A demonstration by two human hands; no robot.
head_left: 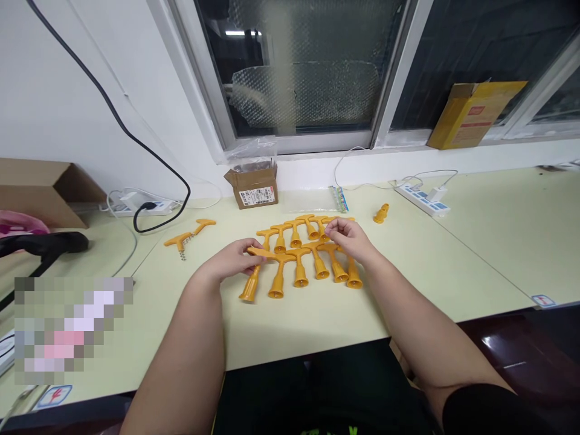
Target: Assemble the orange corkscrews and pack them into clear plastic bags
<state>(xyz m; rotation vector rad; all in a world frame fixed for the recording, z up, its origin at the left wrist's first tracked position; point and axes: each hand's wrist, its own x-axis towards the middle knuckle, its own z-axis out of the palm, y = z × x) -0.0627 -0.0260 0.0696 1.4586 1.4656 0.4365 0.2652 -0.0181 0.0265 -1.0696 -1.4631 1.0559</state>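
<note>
Several yellow T-handled corkscrews stand or lie in two rows on the pale table (294, 326). My left hand (235, 260) has its fingers closed round the handle of the leftmost corkscrew (249, 287) in the front row. At the right end of the back row is my right hand (348, 237), its fingers pinched together by a handle; whether it grips anything is hidden. Two handles with bare metal spirals (179, 240) lie to the left. A separate yellow bell-shaped piece (381, 213) lies at the back right.
Behind the rows are an open small cardboard box (256, 186) and a clear plastic bag (308, 201). Power strips (423, 199) with cables sit at the back left and right. A larger carton (36, 187) and a black object (45, 251) occupy the left side.
</note>
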